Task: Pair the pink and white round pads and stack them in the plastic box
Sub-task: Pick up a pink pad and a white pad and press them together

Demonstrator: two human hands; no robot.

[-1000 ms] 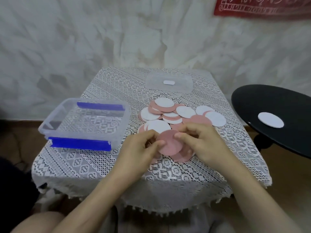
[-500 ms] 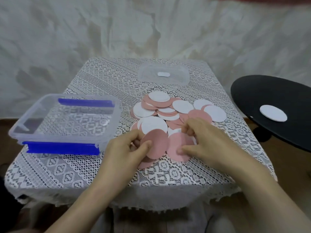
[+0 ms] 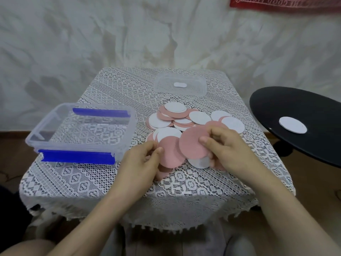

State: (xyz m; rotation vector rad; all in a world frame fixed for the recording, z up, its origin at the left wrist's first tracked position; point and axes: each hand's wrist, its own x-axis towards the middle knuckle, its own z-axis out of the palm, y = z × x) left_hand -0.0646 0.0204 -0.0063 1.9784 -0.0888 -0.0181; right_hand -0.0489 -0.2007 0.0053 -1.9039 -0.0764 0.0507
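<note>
Lace-covered table [image 3: 110,178], crumpled pale wall behind. Your right hand [image 3: 227,150] now pinches pink pad [image 3: 191,143], raised off pile [image 3: 177,117] mid-table; half-second ago it lay flat. Your left hand [image 3: 140,163] pinches second pink pad [image 3: 169,154] nearer front edge. Box [image 3: 73,147] at left edge holds nothing yet: no white partner picked.

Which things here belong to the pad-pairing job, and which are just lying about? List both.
Job: left hand pinching the nearer pink pad; right hand pinching the raised pink pad; pile of pads; plastic box; probably the stray white pad.

Lying about: clear lid; black round top; lace tablecloth; red hanging.
</note>
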